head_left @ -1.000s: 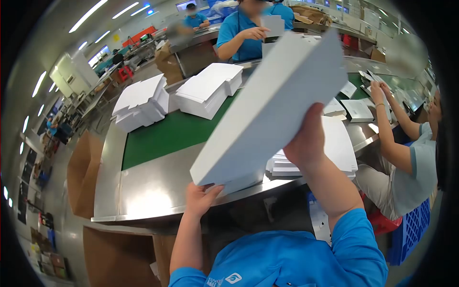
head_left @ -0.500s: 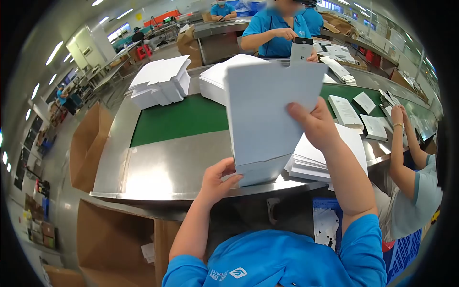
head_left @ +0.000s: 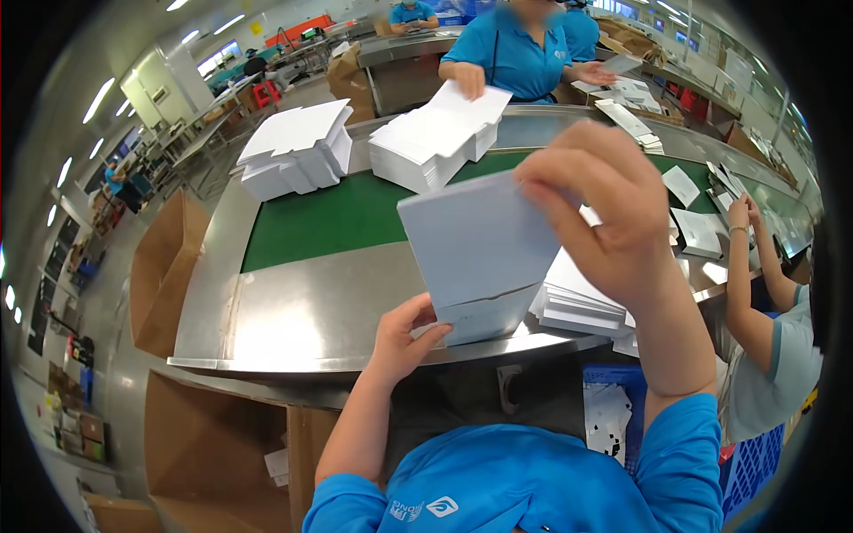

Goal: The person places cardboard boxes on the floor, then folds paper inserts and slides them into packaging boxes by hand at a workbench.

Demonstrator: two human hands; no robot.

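A white cardboard piece (head_left: 480,240), folded into a box-like shape, stands tilted at the near edge of the metal table. My left hand (head_left: 407,336) pinches its lower left corner between thumb and fingers. At the top right edge, my right hand (head_left: 604,209) is closed on the same piece, fingers bent over the rim. A stack of flat white sheets (head_left: 582,298) lies just right of the piece, partly behind my right forearm. Farther back are two piles of white cardboard, one at left (head_left: 298,147) and one in the middle (head_left: 435,138).
Across the table (head_left: 311,293) a co-worker in blue (head_left: 511,58) touches the middle pile. Another person's arms (head_left: 755,266) handle pieces at right. Brown cartons (head_left: 213,435) stand at lower left, and a blue crate (head_left: 613,417) holding white scraps is below the table.
My right hand has moved up to the piece's top edge, and its top now leans lower. My left hand stays at the corner. The co-worker opposite has reached to the middle pile.
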